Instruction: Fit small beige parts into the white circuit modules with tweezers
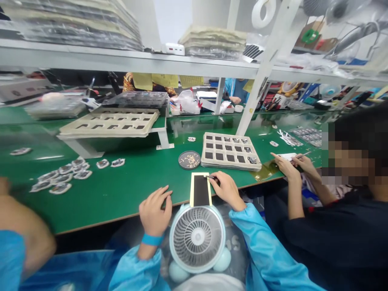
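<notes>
My right hand (226, 189) pinches a pair of dark tweezers (211, 177), their tip over the upper right part of a black rectangular pad (201, 192) with a pale yellow border. The tip covers a tiny light spot; what that is I cannot make out. Palm down at the green table's edge, my left hand (155, 212) has its fingers stretched out and holds nothing. Just beyond the pad lie a round dark dish (183, 161) of small tan pieces and a cream compartment tray (203, 161) with black pieces and some metallic parts.
A pale blue fan (197, 236) stands below the table edge between my forearms. Several small white-edged parts (62, 178) lie at left, near a raised cream tray (107, 128). A co-worker's hands (287, 167) work at right; another person's arm (24, 226) is at left.
</notes>
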`<state>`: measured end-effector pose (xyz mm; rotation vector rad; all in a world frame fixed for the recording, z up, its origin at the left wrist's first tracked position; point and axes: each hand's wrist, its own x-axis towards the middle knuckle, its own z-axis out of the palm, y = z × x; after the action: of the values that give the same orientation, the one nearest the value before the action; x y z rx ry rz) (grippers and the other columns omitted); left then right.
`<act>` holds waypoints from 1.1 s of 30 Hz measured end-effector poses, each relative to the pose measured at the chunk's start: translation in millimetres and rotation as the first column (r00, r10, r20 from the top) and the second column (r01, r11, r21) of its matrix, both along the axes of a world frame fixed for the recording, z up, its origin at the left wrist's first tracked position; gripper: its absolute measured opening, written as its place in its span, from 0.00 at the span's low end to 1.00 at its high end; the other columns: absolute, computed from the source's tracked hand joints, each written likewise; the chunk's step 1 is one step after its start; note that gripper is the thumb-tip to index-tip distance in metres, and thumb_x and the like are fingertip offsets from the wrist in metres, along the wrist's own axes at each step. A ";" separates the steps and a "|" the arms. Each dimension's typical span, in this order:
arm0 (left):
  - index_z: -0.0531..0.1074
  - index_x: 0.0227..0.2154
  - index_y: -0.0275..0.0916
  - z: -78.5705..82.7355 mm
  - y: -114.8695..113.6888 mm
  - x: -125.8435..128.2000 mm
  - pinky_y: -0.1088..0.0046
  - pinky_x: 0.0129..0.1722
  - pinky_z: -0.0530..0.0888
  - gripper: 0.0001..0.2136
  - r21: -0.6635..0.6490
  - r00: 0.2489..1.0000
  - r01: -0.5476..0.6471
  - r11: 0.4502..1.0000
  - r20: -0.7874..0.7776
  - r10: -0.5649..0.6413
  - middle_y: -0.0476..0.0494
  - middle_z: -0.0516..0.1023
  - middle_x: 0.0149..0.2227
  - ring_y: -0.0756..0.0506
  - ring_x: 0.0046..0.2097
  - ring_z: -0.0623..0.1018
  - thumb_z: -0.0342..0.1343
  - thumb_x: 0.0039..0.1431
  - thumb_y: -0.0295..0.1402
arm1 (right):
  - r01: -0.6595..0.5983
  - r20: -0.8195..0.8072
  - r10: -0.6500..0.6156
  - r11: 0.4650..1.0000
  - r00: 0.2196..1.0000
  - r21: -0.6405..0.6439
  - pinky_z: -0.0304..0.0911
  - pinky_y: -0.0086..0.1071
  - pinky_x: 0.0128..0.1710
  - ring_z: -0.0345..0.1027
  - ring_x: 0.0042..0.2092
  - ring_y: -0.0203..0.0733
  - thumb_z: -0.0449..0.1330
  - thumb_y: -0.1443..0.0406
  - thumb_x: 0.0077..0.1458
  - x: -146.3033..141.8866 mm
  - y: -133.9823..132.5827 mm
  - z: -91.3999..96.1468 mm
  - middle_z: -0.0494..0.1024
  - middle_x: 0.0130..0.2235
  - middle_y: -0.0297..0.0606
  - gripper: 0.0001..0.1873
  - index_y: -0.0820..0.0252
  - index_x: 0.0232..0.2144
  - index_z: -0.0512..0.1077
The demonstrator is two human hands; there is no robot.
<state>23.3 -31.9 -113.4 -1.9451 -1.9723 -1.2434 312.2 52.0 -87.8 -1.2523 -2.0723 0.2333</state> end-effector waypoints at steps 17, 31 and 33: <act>0.75 0.51 0.41 88.8 210.9 39.8 0.61 0.64 0.70 0.14 -0.296 0.905 0.424 0.856 0.175 -0.388 0.41 0.77 0.57 0.42 0.61 0.75 0.55 0.64 0.30 | 0.137 -0.120 -0.132 0.990 0.984 0.040 0.68 0.36 0.43 0.76 0.42 0.44 0.58 0.66 0.64 -3.9 2.2 -17.5 0.80 0.41 0.35 0.10 0.54 0.46 0.74; 0.71 0.56 0.37 135.3 285.6 83.2 0.56 0.52 0.78 0.20 -0.380 0.899 0.438 0.815 0.185 -0.397 0.39 0.74 0.56 0.38 0.55 0.77 0.60 0.66 0.41 | 0.217 -0.048 -0.215 0.976 0.975 0.036 0.67 0.34 0.42 0.74 0.40 0.44 0.59 0.68 0.58 -12.9 1.6 0.2 0.80 0.37 0.36 0.08 0.54 0.40 0.75; 0.71 0.56 0.37 138.7 277.9 85.0 0.56 0.52 0.78 0.20 -0.371 0.881 0.474 0.798 0.190 -0.434 0.39 0.74 0.56 0.38 0.55 0.77 0.61 0.65 0.41 | 0.230 -0.044 -0.229 0.973 0.972 0.022 0.68 0.34 0.43 0.75 0.42 0.44 0.59 0.68 0.58 -11.6 1.9 -0.5 0.80 0.39 0.36 0.10 0.53 0.42 0.76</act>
<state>108.4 246.0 25.3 -2.7496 -2.0039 -1.0793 300.6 53.9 -88.3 -1.4448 -1.8701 0.1229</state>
